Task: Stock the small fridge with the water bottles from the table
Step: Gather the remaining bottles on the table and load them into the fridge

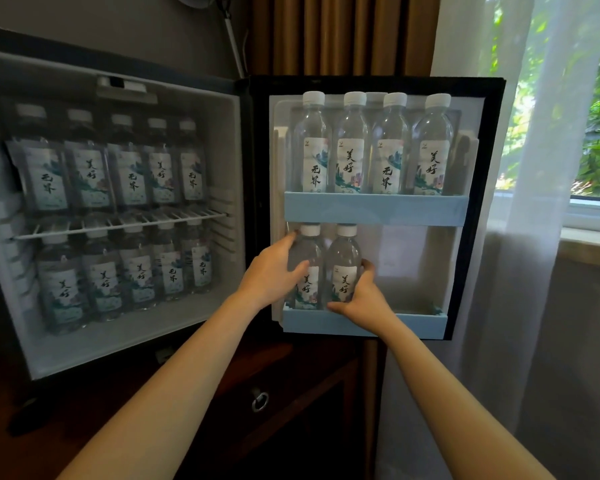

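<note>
Two clear white-capped plastic water bottles point(343, 258) stand in the fridge door's pale-blue lower shelf point(413, 323), toward nine o'clock; our left hand point(271, 275) wraps one, our right hand point(361, 299) clasps the other.

The clear plastic water bottles point(350, 143) have white caps and white labels with black brush characters over teal-and-pink landscape art. Pale blue shelf rails point(374, 207) cross the black-framed fridge door point(378, 85). The pleated fabric curtain point(340, 32) is striped brown and gold.

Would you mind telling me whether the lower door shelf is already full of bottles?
No, it holds only the left bottle and the right bottle; the rest of the lower door shelf is bare.
</note>
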Motion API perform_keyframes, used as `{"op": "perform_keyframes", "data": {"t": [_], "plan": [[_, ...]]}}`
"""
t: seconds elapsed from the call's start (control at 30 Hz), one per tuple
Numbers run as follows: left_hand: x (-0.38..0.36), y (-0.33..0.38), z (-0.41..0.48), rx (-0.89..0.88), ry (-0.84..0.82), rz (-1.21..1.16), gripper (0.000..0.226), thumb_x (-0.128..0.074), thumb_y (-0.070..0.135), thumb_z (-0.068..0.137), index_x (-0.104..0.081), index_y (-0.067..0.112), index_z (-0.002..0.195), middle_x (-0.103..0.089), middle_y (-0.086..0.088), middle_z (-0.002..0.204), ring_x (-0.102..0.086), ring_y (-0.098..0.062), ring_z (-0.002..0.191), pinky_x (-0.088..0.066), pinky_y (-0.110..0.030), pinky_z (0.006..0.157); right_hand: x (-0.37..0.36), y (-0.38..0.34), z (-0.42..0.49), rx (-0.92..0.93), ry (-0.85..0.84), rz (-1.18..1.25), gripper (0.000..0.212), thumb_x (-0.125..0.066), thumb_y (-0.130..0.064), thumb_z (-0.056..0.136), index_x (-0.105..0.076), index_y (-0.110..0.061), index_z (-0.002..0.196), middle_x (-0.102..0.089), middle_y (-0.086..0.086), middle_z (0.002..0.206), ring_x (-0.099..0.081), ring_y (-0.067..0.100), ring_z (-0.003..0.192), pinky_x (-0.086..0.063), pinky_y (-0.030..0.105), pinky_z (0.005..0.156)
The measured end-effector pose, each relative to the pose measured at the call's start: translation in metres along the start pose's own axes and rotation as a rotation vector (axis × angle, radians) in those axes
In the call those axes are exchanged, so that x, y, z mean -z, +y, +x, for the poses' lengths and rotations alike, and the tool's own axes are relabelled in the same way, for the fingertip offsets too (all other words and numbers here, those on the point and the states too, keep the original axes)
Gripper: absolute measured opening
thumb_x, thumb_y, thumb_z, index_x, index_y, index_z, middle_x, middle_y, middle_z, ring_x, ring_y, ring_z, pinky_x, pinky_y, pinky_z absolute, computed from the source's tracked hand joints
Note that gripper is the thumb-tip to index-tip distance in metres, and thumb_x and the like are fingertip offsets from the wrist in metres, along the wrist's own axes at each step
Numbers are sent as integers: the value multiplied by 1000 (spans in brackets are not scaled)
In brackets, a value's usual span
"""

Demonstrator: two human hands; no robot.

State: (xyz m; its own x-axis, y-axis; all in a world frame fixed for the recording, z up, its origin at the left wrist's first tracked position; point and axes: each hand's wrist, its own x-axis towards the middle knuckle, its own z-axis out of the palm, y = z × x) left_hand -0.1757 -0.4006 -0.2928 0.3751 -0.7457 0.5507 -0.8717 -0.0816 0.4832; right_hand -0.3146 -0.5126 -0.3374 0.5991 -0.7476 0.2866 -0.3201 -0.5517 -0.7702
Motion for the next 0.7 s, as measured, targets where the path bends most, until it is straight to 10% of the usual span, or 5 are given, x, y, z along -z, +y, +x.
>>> {"op": "perform_keyframes", "data": {"t": [0.1, 0.3, 0.7], "plan": [[3, -14, -18, -73, 167, 4, 38, -54, 23, 92, -53, 14, 129, -60, 0, 123, -57, -14, 110, -43, -22, 90, -12, -1, -12, 23, 244, -38, 90, -74, -27, 77, -16, -6, 143, -32, 15, 142, -35, 29, 130, -34, 40, 109], [15, -60, -46, 41, 277, 5, 16, -55, 16, 92, -69, 11, 99, -64, -2, 72, -50, -6, 56, -36, -20, 54, -59, -15, -28, 402, 698, -256, 24, -61, -19, 79, -57, -3, 97, -53, 15, 94, -43, 26, 88, -45, 37, 74], [127, -155, -153, 219, 660, 215, 27, -47, 26, 90, -68, 11, 84, -60, -4, 54, -53, -16, 44, -37, -27, 43, -222, -143, -50, 762, -37, -92, 11, -51, -17, 91, -59, -10, 93, -65, 6, 86, -62, 24, 78, -45, 33, 65]]}}
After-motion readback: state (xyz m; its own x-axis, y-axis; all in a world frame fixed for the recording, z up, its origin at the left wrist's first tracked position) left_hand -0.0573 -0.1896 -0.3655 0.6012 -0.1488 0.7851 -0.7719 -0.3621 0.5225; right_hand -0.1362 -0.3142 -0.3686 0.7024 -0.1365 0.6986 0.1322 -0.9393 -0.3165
